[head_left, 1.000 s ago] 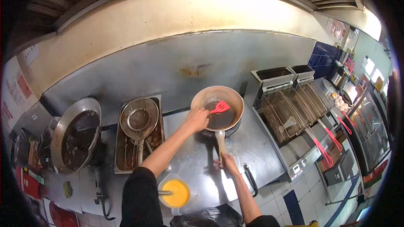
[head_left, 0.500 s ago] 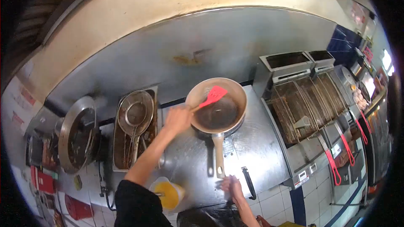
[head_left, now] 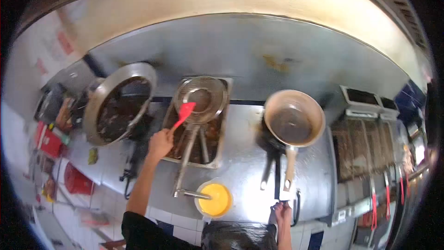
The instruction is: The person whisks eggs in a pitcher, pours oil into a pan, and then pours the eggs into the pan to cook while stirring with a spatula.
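Observation:
My left hand (head_left: 161,143) is closed round the handle of a red slotted spatula (head_left: 186,111). The spatula's head is over the tray with the strainers (head_left: 203,93), on the left part of the counter. My right hand (head_left: 283,213) is low at the counter's front edge, just below the end of the pale handle of a saucepan (head_left: 294,119). Its fingers are curled in, and what they hold, if anything, cannot be made out. A thin liquid film shows on the saucepan's dark bottom. Between my arms stands a container of yellow liquid (head_left: 215,200) with a ladle in it.
A large wok of dark oil (head_left: 122,106) stands at the left. Under the strainers is a metal tray (head_left: 221,159). Fryer baskets (head_left: 363,146) with red handles are at the right. A black handle (head_left: 297,208) is beside my right hand.
My left hand has carried the spatula left, from over the saucepan to the strainer tray. The view has turned left. My right hand stays near the saucepan's handle end.

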